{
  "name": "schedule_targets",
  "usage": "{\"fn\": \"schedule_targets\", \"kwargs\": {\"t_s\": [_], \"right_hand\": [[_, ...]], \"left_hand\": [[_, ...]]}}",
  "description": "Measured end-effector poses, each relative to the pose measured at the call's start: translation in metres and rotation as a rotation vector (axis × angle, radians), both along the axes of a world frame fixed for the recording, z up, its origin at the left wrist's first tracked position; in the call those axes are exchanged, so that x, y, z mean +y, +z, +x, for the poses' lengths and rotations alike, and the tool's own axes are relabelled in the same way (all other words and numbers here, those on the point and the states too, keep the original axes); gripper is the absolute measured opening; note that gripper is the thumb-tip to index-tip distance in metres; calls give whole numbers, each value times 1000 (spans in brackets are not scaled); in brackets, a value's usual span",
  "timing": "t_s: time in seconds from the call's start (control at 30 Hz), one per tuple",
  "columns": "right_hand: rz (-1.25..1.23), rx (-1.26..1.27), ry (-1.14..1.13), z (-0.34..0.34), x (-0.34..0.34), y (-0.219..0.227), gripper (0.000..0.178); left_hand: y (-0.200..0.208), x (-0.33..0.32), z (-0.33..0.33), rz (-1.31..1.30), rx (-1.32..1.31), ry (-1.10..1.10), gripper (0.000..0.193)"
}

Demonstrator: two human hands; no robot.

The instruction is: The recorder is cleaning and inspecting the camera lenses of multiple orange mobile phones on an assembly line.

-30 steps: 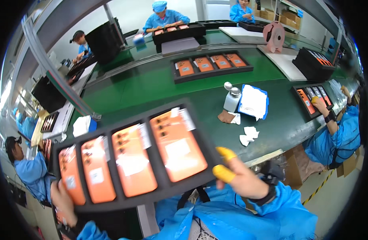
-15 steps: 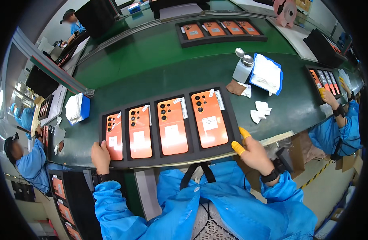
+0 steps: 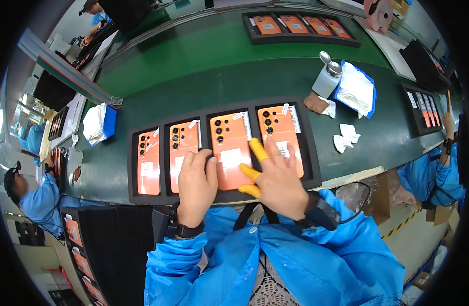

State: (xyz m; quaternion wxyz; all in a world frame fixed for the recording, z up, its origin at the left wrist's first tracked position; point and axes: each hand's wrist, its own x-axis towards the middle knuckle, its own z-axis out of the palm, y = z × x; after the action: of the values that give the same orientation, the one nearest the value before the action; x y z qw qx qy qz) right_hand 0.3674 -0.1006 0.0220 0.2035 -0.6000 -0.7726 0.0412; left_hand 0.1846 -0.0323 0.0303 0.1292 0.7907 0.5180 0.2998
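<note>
Seen from above, two bare hands meet over a black tray (image 3: 311,153) lying at the near edge of a dark green bench (image 3: 204,92). The tray has four slots in a row, each holding an orange phone, back up, camera lenses toward the far side. The third phone from the left (image 3: 232,145) lies in its slot between the hands.

The left hand (image 3: 197,181) is curved, its thumb and fingers close together, beside that phone's left edge and partly covering the second phone (image 3: 184,138); whether it grips anything cannot be told. The right hand (image 3: 277,181) is spread wide, with yellow covers on three fingertips, which reach the third phone's right side; it hides part of the fourth phone (image 3: 277,122).

Right of the tray are crumpled white tissues (image 3: 346,137), a brown cloth (image 3: 315,103), a bottle with a raised metal lid (image 3: 327,81) and a blue box (image 3: 373,99) of white cloths. Another blue box (image 3: 110,122) stands left of the tray. Farther back lies a second tray (image 3: 308,41) of four orange phones.
</note>
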Motion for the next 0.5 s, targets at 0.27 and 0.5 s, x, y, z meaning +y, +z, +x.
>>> {"fn": "schedule_targets", "kwargs": {"t_s": [0.27,0.5], "right_hand": [[89,-46,-223,45,-11,3,46],[85,-32,-367,62,-13,-12,39]], "left_hand": [[4,9,7,-368,122,-78,26],[30,38,19,-896,12,55,42]]}}
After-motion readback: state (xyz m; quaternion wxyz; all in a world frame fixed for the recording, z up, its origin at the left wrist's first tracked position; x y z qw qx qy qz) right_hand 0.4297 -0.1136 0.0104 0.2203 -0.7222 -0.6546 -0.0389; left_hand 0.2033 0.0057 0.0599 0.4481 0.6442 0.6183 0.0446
